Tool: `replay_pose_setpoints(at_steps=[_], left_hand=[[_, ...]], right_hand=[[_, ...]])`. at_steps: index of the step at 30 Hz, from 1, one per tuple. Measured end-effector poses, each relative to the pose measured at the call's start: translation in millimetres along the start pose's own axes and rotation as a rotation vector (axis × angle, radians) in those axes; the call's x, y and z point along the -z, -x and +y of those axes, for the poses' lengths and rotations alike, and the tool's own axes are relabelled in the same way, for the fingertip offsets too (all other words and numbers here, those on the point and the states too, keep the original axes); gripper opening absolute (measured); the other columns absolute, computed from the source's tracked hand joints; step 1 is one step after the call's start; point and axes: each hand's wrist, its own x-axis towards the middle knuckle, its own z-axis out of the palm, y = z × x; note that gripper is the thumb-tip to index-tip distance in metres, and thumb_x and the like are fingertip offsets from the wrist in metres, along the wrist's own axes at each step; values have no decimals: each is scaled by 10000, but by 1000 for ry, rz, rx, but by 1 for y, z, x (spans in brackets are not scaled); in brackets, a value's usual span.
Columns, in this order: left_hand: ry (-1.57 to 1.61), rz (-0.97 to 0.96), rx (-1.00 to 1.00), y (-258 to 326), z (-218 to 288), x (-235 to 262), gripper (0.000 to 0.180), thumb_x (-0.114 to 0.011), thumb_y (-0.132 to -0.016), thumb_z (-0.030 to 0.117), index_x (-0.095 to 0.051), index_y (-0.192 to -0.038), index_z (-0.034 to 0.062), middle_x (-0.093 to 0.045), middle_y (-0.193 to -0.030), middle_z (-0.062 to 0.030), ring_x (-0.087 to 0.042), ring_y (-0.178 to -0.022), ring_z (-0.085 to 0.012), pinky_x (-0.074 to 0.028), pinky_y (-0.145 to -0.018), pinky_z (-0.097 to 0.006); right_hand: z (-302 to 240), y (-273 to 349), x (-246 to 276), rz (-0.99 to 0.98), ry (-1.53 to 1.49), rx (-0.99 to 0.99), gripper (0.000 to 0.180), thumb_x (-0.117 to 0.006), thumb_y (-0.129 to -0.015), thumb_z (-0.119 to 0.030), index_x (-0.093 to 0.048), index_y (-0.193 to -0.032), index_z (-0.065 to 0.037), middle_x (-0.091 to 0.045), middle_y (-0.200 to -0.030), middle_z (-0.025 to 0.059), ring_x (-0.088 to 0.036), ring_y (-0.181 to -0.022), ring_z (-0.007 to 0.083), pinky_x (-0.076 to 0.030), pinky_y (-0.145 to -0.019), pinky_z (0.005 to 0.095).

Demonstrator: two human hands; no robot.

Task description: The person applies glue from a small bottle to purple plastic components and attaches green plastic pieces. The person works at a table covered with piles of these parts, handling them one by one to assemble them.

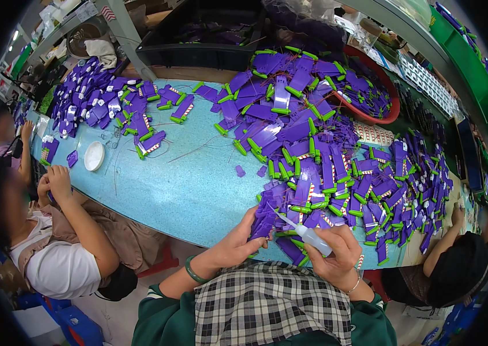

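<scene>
Long light-blue table (186, 190) covered in purple plastic parts with green clips. Biggest pile (313, 150) sits right of centre, spreading to the far right edge; a second, smaller pile (96, 101) lies at the far left end. A few loose purple bits lie on the bare blue surface between them.

Many parts carry small red-and-white striped labels (311, 193), narrow rectangles stuck along the flat faces; seen in both piles.

Left hand (238, 242): fingers curled around a purple part (263, 222) at the near table edge, thumb on top, closed grip. A green bangle (193, 271) is on that wrist.

Right hand (336, 254): closed around a small clear squeeze bottle (313, 235) with a long thin nozzle; the nozzle tip points up-left toward the held purple part, very close to it, contact unclear. Thin bracelet on that wrist.

Containers: a red round basin (391, 112) at far right holds more purple and green parts. A black crate (197, 55) behind the table holds dark purple pieces, hard to make out. A small white round dish (94, 155) sits on the table near the left; contents not visible.

Another person sits at left, hands (53, 181) together at the table edge. A third person's arm (449, 242) reaches in at lower right.
</scene>
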Motion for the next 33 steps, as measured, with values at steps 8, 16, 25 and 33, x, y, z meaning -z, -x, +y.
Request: replay_pose_setpoints(at_steps=[8,16,25,33], left_hand=[[-150,-7,-22,0,0,-1,673,-477,-900,18,-103,-1460,23,-502,-1096,-108,-529,-943,-151,-461,-809,-293],[-243,14,-14,1,3,-1,678,-464,-905,22,-87,-1468,27,-513,-1087,-111,-545,-914,-159,-474,-782,-290],[394,-4,-13,-1,3,2,649,-607,-875,130,-245,-1405,34,-514,-1058,-109,-538,-910,-176,-475,-786,-337],[371,-52,-51,0,5,6,639,-614,-884,167,-257,-1395,29,-527,-1020,-107,-535,-873,-173,-466,-780,-321]], right_hand=[[1,-1,-3,-11,-17,5,383,-803,-634,-14,-653,-986,-20,-605,-783,104,-603,-636,212,-470,-552,296],[0,-1,-3,-22,-5,9,395,-813,-635,-17,-655,-998,-23,-607,-784,106,-603,-636,210,-472,-548,296],[-1,-1,-1,9,-18,26,391,-812,-638,-18,-654,-995,-27,-605,-785,100,-597,-634,202,-466,-548,288],[0,-1,-3,-9,-14,23,379,-815,-643,-36,-655,-986,-24,-604,-775,101,-589,-613,202,-458,-534,291]])
